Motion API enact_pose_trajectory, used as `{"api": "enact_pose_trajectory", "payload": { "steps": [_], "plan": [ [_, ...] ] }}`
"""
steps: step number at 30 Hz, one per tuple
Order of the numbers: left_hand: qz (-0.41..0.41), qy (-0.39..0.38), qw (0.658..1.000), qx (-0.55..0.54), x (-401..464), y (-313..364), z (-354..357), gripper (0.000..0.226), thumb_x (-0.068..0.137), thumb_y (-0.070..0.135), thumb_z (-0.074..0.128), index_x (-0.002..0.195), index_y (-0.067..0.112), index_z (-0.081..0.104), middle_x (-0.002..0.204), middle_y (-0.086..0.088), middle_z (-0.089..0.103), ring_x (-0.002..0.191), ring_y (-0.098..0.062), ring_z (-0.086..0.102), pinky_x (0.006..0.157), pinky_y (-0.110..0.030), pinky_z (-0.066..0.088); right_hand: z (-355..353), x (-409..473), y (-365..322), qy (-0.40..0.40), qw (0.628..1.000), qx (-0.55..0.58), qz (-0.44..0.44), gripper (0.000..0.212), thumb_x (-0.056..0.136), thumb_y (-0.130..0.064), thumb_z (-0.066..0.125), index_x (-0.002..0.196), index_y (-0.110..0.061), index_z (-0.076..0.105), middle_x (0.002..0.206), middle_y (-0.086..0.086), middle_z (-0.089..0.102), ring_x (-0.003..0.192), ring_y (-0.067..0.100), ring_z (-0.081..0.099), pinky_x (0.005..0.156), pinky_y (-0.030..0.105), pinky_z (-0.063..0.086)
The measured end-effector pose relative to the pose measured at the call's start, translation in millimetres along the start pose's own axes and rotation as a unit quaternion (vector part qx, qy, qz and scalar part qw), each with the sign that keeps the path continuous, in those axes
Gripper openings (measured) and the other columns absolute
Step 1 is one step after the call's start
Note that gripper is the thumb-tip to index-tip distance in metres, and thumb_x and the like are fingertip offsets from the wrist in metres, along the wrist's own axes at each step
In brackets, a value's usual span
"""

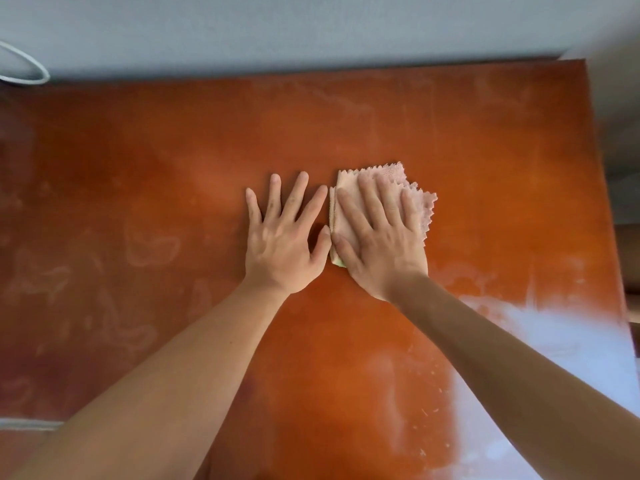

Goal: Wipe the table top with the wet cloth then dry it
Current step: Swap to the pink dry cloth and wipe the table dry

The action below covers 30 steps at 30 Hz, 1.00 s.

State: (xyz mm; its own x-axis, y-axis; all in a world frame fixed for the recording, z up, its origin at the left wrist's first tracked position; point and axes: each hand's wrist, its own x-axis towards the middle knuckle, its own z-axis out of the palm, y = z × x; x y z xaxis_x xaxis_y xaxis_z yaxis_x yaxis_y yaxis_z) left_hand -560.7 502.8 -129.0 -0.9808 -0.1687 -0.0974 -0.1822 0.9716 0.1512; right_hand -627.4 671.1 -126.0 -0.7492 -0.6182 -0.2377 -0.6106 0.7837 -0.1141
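I see the table top (166,161): orange-brown wood, glossy, covered in pale dried smears and ring-like marks. I'll use the cloth as my reference.

Cloth (420,206): pink, folded, zigzag-cut edges, lying flat on the table top about mid-surface. A yellowish layer shows at its near-left corner.

Right hand (379,242): flat on top of the cloth, fingers straight and slightly spread, pressing it down. Not curled round it. Palm covers the cloth's near half; the far and right edges stick out past the fingertips.

Left hand (282,245): just left of the cloth, palm down on bare wood, fingers straight and splayed, holding nothing. Its thumb sits right next to the cloth's left edge; I can't tell if it touches.

Near-right of the cloth, a bright bluish-white glare patch lies on the wood, with small specks around it.

Far-left of the cloth, off the table's back edge, a white cable loop (24,69) lies against a grey wall (311,26).
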Motion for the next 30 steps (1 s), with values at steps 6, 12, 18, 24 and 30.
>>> {"api": "enact_pose_trajectory", "payload": {
  "steps": [6,12,18,24,30],
  "plan": [
    [-0.004,0.016,1.000,-0.016,-0.2,-0.6,1.2,0.059,0.101,0.048,0.037,0.155,0.025,0.043,0.166,-0.005,0.031,0.154,-0.040,0.020,0.121,-0.067,0.011,-14.2,53.8,9.4,0.006,1.000,-0.024,0.017,0.071,0.100,-0.062,0.001,0.164,-0.031,-0.001,0.171,0.005,-0.010,0.157,0.025,-0.015,0.125,0.053,-0.006],
    [-0.005,0.032,0.999,-0.026,0.1,0.1,1.6,0.058,0.100,0.046,0.042,0.153,0.024,0.046,0.164,-0.006,0.034,0.153,-0.041,0.023,0.120,-0.069,0.013,-31.2,113.6,13.3,0.015,1.000,-0.014,0.021,0.067,0.103,-0.059,0.011,0.163,-0.032,-0.001,0.172,0.004,-0.008,0.157,0.024,-0.014,0.125,0.052,-0.008],
    [-0.006,0.025,0.999,-0.025,0.6,0.3,0.7,0.058,0.100,0.047,0.039,0.153,0.024,0.044,0.165,-0.006,0.032,0.154,-0.040,0.021,0.121,-0.068,0.013,-27.6,107.8,13.7,0.021,1.000,-0.005,0.012,0.067,0.103,-0.059,0.009,0.163,-0.031,-0.002,0.171,0.004,-0.010,0.157,0.024,-0.015,0.125,0.053,-0.007],
    [-0.009,0.029,0.999,-0.035,0.0,0.3,1.1,0.056,0.100,0.044,0.043,0.152,0.023,0.047,0.165,-0.005,0.033,0.154,-0.039,0.021,0.122,-0.067,0.011,-13.0,63.1,2.5,0.026,1.000,-0.008,0.013,0.067,0.102,-0.058,0.001,0.163,-0.030,-0.002,0.171,0.004,-0.009,0.157,0.025,-0.014,0.126,0.052,-0.005],
    [-0.013,0.033,0.999,-0.041,0.6,0.5,1.6,0.057,0.099,0.044,0.042,0.151,0.021,0.048,0.164,-0.005,0.035,0.154,-0.039,0.022,0.121,-0.067,0.012,-16.1,68.0,2.7,0.019,1.000,-0.016,0.018,0.069,0.099,-0.061,0.002,0.163,-0.033,-0.001,0.172,0.002,-0.008,0.157,0.023,-0.015,0.125,0.051,-0.008]
  ]
}}
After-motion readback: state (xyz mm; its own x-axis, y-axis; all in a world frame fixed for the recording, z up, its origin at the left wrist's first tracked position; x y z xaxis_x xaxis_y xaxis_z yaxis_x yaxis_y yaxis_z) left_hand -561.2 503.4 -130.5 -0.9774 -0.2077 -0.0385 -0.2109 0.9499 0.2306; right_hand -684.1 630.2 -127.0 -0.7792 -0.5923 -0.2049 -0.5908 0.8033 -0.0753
